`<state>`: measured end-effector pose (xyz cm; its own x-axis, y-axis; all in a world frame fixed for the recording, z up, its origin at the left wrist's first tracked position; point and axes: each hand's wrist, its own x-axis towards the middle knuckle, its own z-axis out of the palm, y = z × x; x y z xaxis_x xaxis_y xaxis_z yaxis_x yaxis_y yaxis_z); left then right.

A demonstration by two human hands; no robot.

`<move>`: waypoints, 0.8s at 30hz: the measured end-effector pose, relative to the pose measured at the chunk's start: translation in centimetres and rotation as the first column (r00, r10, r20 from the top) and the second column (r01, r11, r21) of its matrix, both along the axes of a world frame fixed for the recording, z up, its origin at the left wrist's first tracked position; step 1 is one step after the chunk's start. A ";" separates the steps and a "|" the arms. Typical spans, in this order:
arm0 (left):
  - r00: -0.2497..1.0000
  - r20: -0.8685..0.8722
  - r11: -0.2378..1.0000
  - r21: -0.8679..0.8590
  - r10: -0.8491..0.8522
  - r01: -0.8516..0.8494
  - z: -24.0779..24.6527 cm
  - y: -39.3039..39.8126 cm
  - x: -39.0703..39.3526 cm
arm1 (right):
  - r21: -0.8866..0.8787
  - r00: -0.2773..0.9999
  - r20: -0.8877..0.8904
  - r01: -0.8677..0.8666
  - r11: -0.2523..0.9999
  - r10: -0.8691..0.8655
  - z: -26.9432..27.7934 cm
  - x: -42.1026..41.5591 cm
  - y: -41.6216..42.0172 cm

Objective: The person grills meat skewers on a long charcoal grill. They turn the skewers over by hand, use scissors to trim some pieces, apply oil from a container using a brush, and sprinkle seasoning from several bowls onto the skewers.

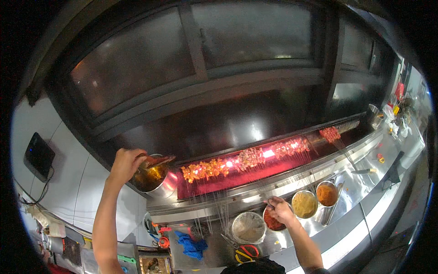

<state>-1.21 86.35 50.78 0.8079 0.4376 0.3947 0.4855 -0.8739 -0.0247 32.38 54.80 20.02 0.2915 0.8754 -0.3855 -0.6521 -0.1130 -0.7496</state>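
At the left, my left hand (128, 164) grips a reddish-brown basting brush (159, 160) over a steel pot (171, 185) of amber oil (152, 174). My right hand (280, 210) is above a bowl of red chili flakes (272, 222), fingers curled near the skewers' lower ends; blur hides whether it holds anything. Across the red-glowing grill (212, 186) lie yellowish meat skewers (205, 170), paler skewers (251, 159) and more skewers (291, 146), their thin metal rods reaching toward me. Apart from these, a red meat bunch (330, 134) sits farther right.
Near my right hand stand bowls of pale powder (248, 227), yellow powder (304, 204) and orange powder (327, 194). Scissors (246, 252) and a blue cloth (190, 245) lie on the steel counter. A knife (364, 171) is at the right. Framed glass panels (253, 34) rise behind the grill.
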 end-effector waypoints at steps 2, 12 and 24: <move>0.999 0.031 0.999 0.002 -0.045 0.045 0.0 -2.6 4.7 | -0.039 0.990 -0.118 0.069 0.997 -0.073 -0.1 0.1 0.0; 0.949 0.033 0.949 -0.029 -0.313 0.314 -9.5 -10.1 26.2 | 0.044 0.988 -0.096 0.128 0.991 -0.123 -2.4 0.4 0.1; 0.964 -0.207 0.986 -0.034 -0.165 0.162 -11.6 -13.2 27.0 | 0.063 0.980 -0.121 0.164 0.985 -0.155 -3.1 -0.1 0.7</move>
<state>25.80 73.15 39.14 0.9325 0.2980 0.2039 0.3217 -0.9421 -0.0945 32.32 55.47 16.93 0.3869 0.8480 -0.3622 -0.7397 0.0509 -0.6710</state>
